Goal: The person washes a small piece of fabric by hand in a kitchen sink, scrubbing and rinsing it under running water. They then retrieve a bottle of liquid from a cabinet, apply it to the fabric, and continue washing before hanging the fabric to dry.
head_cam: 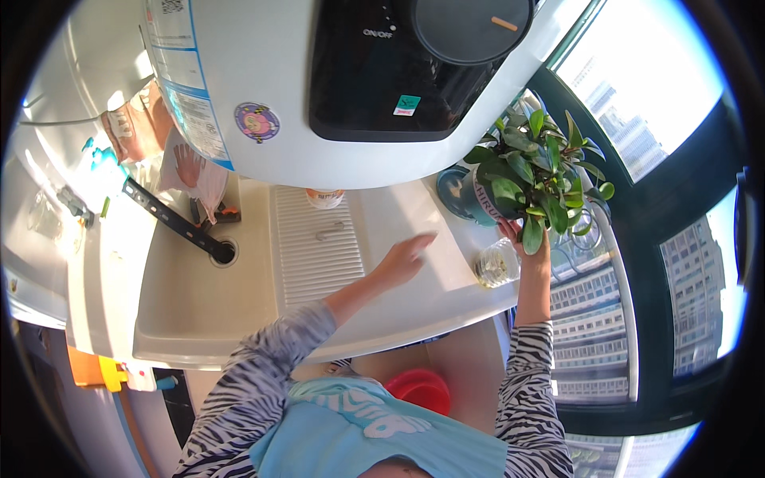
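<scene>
A potted green leafy plant (pixel 538 173) in a teal pot (pixel 487 194) stands at the right by the window, beside a dark blue round dish (pixel 455 192). My right hand (pixel 524 236) touches the pot's near side below the leaves; leaves partly hide the fingers, so its grip is unclear. My left hand (pixel 412 254) is over the pale counter (pixel 388 310), slightly blurred, fingers pointing towards the plant, with nothing visible in it. A clear ribbed container (pixel 498 264) with something greenish inside is just left of my right wrist.
A white water heater (pixel 269 66) hangs low over the counter. The sink (pixel 197 305) holds a dark bar (pixel 173 221) reaching its drain. A white tub (pixel 324 198) stands on the ribbed washboard (pixel 317 257). Below is a red basin (pixel 421 391).
</scene>
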Action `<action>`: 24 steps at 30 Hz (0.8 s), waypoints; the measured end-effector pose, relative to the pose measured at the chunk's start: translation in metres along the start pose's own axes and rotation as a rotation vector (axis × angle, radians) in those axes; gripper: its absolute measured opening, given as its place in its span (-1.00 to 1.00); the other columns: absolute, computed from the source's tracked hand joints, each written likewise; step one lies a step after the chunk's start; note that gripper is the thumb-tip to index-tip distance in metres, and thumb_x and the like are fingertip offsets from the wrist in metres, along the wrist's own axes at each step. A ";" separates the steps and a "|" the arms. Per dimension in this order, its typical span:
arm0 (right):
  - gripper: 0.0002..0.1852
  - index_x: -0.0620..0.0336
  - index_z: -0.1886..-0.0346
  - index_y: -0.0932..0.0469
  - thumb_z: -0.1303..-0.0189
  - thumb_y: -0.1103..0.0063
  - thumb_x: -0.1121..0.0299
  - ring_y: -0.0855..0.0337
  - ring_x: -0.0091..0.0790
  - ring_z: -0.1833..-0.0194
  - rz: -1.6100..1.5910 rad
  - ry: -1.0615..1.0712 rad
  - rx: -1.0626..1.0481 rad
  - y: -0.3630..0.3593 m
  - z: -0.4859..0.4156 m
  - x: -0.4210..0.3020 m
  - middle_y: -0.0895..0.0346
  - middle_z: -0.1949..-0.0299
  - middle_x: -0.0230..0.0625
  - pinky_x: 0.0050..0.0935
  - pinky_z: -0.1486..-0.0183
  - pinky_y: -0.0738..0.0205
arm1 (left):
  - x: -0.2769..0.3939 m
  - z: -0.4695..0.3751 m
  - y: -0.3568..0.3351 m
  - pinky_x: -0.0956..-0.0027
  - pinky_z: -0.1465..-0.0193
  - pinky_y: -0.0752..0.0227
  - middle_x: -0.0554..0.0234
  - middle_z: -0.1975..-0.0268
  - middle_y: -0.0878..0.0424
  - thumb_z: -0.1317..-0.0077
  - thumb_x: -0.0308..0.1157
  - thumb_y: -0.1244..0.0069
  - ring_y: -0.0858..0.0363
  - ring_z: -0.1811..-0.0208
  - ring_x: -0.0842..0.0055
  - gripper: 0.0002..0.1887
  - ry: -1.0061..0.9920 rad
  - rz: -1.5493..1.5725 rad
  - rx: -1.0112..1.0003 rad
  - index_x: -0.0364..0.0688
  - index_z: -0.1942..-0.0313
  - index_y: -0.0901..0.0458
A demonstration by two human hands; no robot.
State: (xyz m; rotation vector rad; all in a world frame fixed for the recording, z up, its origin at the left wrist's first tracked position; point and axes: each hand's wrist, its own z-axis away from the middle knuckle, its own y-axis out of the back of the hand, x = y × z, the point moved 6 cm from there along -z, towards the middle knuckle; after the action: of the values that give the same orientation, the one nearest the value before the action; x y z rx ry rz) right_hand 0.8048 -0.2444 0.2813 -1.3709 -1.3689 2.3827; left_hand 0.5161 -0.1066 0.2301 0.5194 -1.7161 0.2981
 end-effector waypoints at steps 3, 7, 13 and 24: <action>-0.54 0.28 -0.10 -0.34 -0.27 -0.09 0.16 -0.34 0.34 -0.07 0.042 -0.022 0.086 0.020 -0.063 0.010 -0.27 -0.10 0.19 0.23 -0.17 -0.39 | -0.023 0.071 0.025 0.39 -0.12 -0.46 0.07 -0.03 -0.63 -0.20 -0.69 0.22 -0.62 -0.06 0.42 -0.55 0.193 -0.112 0.038 -0.27 -0.11 -0.49; -0.57 0.09 -0.13 -0.34 -0.27 -0.04 0.10 -0.38 0.07 -0.03 0.465 0.113 -0.220 0.087 -0.151 -0.018 -0.37 -0.10 -0.11 0.18 0.02 -0.44 | -0.019 0.128 0.059 0.40 0.01 -0.53 0.05 0.16 -0.70 -0.17 -0.74 0.25 -0.69 0.09 0.40 -0.63 0.141 -0.133 0.179 -0.33 0.07 -0.59; -0.34 0.16 -0.11 -0.28 0.04 -0.49 0.41 -0.48 -0.25 0.11 0.814 0.124 -0.245 0.087 -0.187 0.030 -0.46 0.06 -0.25 -0.32 0.25 -0.55 | -0.015 0.172 0.132 0.42 0.06 -0.55 0.05 0.25 -0.71 -0.14 -0.76 0.22 -0.71 0.16 0.38 -0.65 0.248 -0.298 0.426 -0.34 0.13 -0.62; -0.49 0.21 -0.17 -0.35 -0.21 -0.12 0.19 -0.37 0.12 -0.16 -0.043 -0.032 0.424 0.104 -0.139 0.055 -0.38 -0.09 -0.07 0.30 -0.28 -0.20 | -0.029 0.151 0.136 0.27 0.09 -0.53 0.01 0.14 -0.63 -0.13 -0.47 -0.15 -0.65 0.16 0.26 -0.86 0.126 -0.374 0.502 -0.28 0.30 -0.61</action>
State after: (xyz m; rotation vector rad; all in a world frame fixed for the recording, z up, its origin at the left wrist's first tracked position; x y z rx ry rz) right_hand 0.9087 -0.1904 0.1415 -1.1771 -0.8164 2.4816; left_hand 0.3231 -0.0547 0.1811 1.1472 -1.3818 0.4812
